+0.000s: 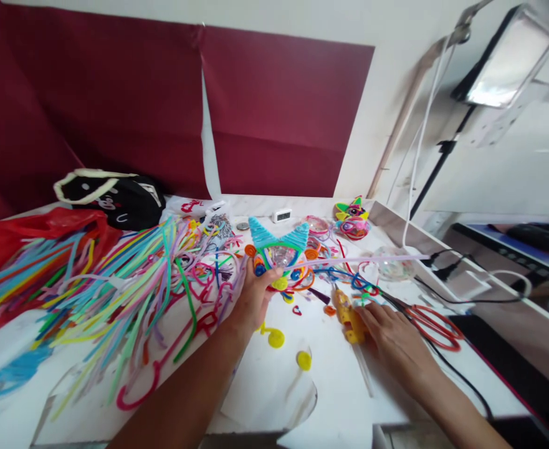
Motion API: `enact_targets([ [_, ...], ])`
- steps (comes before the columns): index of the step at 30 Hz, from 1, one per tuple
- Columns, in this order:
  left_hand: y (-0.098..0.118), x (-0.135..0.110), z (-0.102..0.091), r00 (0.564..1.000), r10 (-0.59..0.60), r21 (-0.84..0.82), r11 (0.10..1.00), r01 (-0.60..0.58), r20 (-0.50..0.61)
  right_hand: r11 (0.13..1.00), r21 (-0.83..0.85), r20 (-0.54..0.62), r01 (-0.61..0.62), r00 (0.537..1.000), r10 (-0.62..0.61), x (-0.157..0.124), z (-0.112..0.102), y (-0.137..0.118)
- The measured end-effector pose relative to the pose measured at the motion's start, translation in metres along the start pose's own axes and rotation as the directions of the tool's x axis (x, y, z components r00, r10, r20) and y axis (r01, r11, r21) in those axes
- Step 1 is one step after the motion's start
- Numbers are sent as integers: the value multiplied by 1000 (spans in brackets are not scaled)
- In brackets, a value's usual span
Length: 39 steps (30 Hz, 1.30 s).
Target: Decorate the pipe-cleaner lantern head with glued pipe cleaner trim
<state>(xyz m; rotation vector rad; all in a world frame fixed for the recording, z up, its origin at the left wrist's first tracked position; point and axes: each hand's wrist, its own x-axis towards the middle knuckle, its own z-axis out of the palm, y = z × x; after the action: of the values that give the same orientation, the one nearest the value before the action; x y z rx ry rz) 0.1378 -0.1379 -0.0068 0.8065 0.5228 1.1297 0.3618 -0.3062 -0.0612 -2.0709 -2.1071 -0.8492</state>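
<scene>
My left hand (257, 293) grips a pipe-cleaner craft (278, 240) by its lower left side. The craft has two pointed turquoise ears, a ring-shaped middle with something clear and shiny in it, and orange and blue coils at the sides. A long lilac pipe cleaner (362, 258) sticks out to the right from near my left thumb. On the table, my right hand (391, 333) is closed over the right side of a yellow glue gun (348, 315); its handle is hidden under my fingers. A clear glue stick (364, 371) projects from the gun's rear. Yellow coils (304, 360) lie in front.
Loose pipe cleaners (134, 299) cover the table's left side, some in a red bag (59, 221). Orange-handled scissors (435, 325) lie right of the glue gun. Behind stand a finished-looking colourful craft (353, 218) and a small digital display (282, 216). A black cable (470, 381) runs along the right.
</scene>
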Motion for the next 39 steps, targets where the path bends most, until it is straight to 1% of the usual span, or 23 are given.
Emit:
enact_targets([
  [3, 0, -1, 0, 999, 15, 4, 1000, -16, 32, 1000, 21, 80, -12, 997, 10, 3, 2, 1],
  [6, 0, -1, 0, 1000, 11, 6, 1000, -11, 21, 999, 37, 179, -15, 984, 8, 8, 1, 2],
  [8, 0, -1, 0, 1000, 6, 7, 1000, -6, 4, 999, 49, 217, -19, 976, 8, 13, -2, 3],
  [10, -1, 0, 0, 1000, 7, 12, 1000, -7, -2, 998, 69, 228, -9, 974, -7, 17, -4, 5],
  [15, 0, -1, -1, 1000, 8, 18, 1000, -8, 24, 994, 104, 219, 22, 975, -44, 24, -6, 11],
  [20, 0, -1, -1, 1000, 14, 18, 1000, -15, 24, 990, 132, 204, 43, 976, -70, 28, -5, 13],
  [30, -1, -2, -1, 1000, 20, 20, 1000, -20, 18, 982, 186, 191, 22, 980, -58, 27, -5, 17],
  [34, -2, -1, -1, 999, 40, -7, 999, -40, 30, 974, 224, 137, 28, 989, -60, 25, -9, 16],
  [39, -1, -1, 0, 999, 40, 6, 999, -40, 24, 956, 274, 19, 102, 994, -111, 18, -25, 18],
])
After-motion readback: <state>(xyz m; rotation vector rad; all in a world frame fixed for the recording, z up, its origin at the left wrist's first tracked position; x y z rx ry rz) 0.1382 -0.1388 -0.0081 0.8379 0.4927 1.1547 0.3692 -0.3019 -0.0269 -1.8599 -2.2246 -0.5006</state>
